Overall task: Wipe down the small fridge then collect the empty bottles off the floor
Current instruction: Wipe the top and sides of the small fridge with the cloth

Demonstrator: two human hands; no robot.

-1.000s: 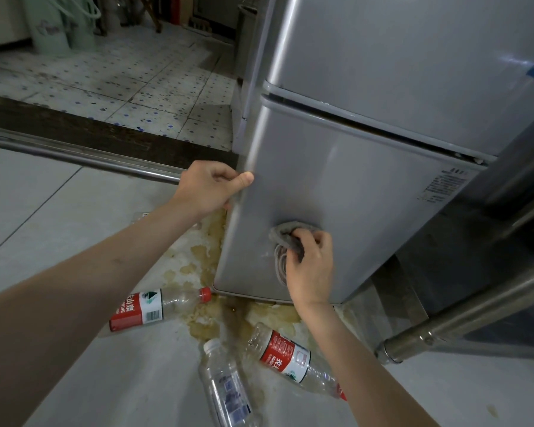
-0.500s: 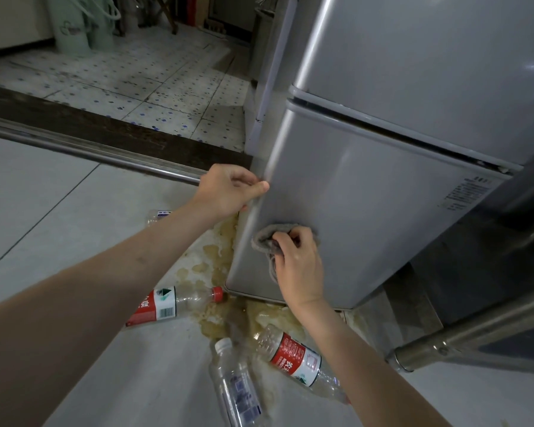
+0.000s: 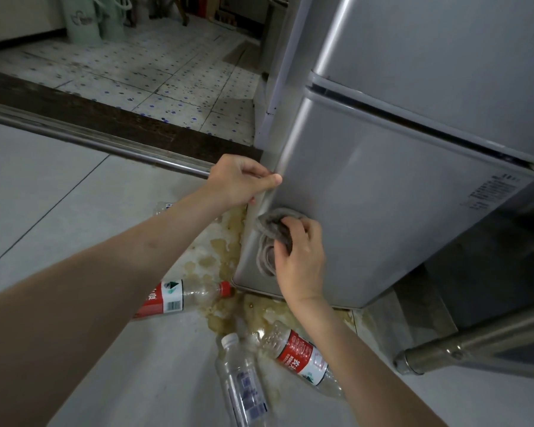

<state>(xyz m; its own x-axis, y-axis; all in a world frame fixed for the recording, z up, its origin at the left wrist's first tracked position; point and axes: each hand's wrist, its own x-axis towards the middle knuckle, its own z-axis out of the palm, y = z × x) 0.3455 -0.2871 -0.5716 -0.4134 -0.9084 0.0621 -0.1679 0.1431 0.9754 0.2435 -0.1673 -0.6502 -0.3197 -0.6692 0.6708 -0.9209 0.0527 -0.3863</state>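
the right hand (image 3: 301, 252) bunches a grey cloth (image 3: 275, 224) in curled fingers (image 3: 293, 224) and presses it to the lower door of the small fridge (image 3: 383, 211), low on its smooth silver front near the left edge. just above and left of those fingers, the left hand (image 3: 239, 180) grips the door's rounded left edge, thumb on the front face and the other fingers wrapped round the side. below the cloth, a brownish, blotchy spill (image 3: 228, 251) spreads over the pale floor (image 3: 59, 195) along the fridge's foot. three clear plastic bottles lie on their sides beneath the hands: a red-capped bottle (image 3: 182, 295) with a red and white label and barcode, left of the right wrist; a white-capped bottle (image 3: 242, 380) with a bluish label too blurred to read; and a red-labelled bottle (image 3: 299, 355) partly hidden by the right forearm, its white lettering not legible. part of a fourth bottle (image 3: 164, 207) shows behind the left forearm. a steel rail (image 3: 90, 138) runs along a dark threshold, with speckled tile beyond. small print on the door's right side is unreadable.
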